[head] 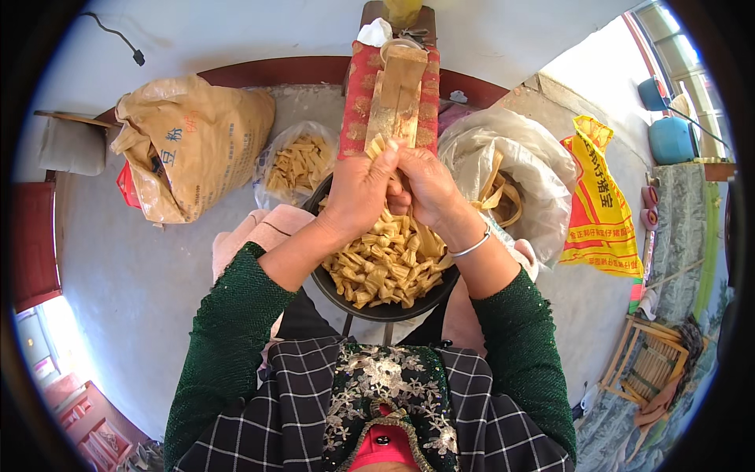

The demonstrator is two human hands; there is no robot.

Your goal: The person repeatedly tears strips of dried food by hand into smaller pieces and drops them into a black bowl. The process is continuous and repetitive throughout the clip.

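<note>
My left hand (360,194) and my right hand (430,187) meet over the bowl, gripping a tan, pliable strip (376,146) between them. One end of the strip pokes up above my left thumb; my fingers hide the rest. Below them, a dark round bowl (345,305) holds a heap of small knotted tan pieces (383,259), which look like tofu-skin knots. Longer flat strips (430,241) lie at the heap's right side, under my right wrist. Just beyond my hands a wooden board with a block (401,88) rests on a red patterned cloth (355,112).
Left of the bowl stand a clear bag of cut tan strips (299,162) and a large brown sack (197,147). To the right are a translucent plastic bag (507,141) with long strips (498,192) and a yellow-red printed sack (601,206). A bamboo chair (652,360) stands farther right.
</note>
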